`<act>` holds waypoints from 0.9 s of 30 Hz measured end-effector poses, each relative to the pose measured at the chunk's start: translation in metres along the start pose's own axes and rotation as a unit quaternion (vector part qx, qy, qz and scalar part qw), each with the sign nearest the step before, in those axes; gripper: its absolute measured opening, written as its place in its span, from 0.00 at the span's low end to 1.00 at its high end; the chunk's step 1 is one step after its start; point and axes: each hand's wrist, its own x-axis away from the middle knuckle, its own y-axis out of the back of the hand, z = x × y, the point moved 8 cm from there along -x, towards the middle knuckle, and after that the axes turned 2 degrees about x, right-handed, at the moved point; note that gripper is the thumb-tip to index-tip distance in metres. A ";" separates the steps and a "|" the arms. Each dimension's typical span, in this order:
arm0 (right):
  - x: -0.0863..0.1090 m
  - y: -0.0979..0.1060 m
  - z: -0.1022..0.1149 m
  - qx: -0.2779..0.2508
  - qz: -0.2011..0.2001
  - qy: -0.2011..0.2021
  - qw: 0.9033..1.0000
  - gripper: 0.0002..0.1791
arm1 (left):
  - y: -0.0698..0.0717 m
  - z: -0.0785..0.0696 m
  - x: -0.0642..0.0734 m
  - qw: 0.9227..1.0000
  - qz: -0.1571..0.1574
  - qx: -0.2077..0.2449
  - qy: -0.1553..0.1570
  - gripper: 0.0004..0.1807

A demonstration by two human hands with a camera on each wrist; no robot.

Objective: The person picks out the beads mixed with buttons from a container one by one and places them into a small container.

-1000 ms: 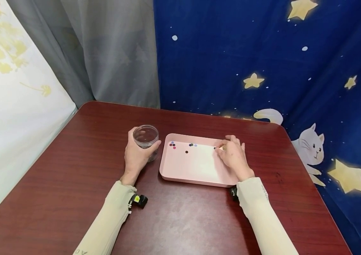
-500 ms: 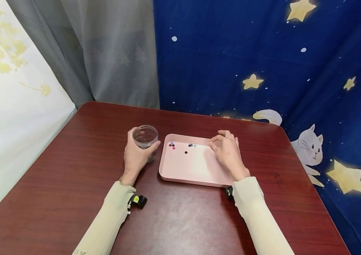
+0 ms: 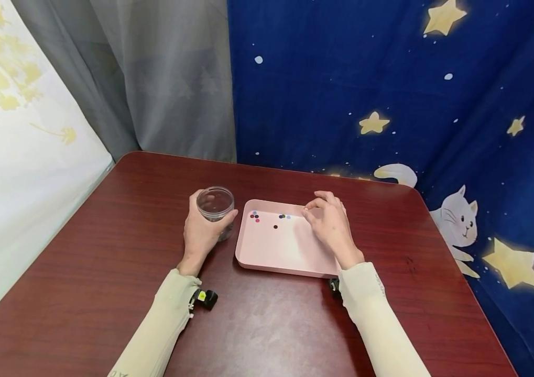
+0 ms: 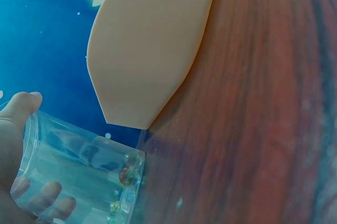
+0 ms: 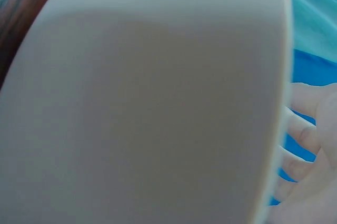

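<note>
A clear plastic jar (image 3: 215, 213) stands upright on the table, left of a pink tray (image 3: 285, 251). My left hand (image 3: 199, 233) grips the jar round its side. In the left wrist view, several glassy round beads (image 4: 127, 176) lie at the jar's bottom. My right hand (image 3: 334, 229) hovers over the tray's far right part, thumb and index fingertips pinched together. A small bead seems held there, though the fingertips hide it. On the tray lie a lone dark bead (image 3: 275, 226), a middle group with a pale blue bead (image 3: 288, 217), and a left group with a pinkish-red bead (image 3: 257, 220).
The dark red wooden table (image 3: 120, 251) extends round the tray and jar. A grey curtain (image 3: 182, 78) and a blue star-patterned curtain (image 3: 323, 94) hang behind it. White cloth (image 3: 26, 157) hangs along the left side.
My right hand has shifted left across the tray, its fingertips pinched together. The dark bead seen beside those fingertips earlier is out of sight. My left hand and the jar have stayed put.
</note>
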 end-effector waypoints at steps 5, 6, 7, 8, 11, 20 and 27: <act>0.001 -0.002 0.002 -0.002 -0.001 0.001 1.000 0.09 | -0.002 -0.002 -0.001 1.000 0.000 -0.001 -0.003 0.52; 0.002 -0.003 0.002 0.001 -0.001 0.000 1.000 0.08 | -0.002 -0.002 -0.001 1.000 0.001 0.000 -0.002 0.52; 0.002 -0.004 0.002 0.005 -0.002 0.000 1.000 0.08 | -0.002 -0.002 0.000 1.000 0.001 0.000 -0.001 0.52; 0.003 -0.005 0.002 0.010 -0.003 -0.001 1.000 0.08 | -0.002 -0.002 0.000 1.000 0.003 0.000 0.001 0.52; 0.006 -0.008 0.004 0.018 -0.007 0.001 1.000 0.07 | -0.002 0.000 0.003 1.000 0.005 -0.001 0.007 0.51; 0.008 -0.016 0.016 -0.009 -0.010 0.022 1.000 0.06 | 0.002 0.005 0.005 1.000 0.004 -0.006 0.011 0.52; 0.004 -0.012 0.030 -0.023 -0.025 0.045 0.998 0.06 | 0.003 -0.001 0.002 1.000 -0.001 -0.016 0.002 0.53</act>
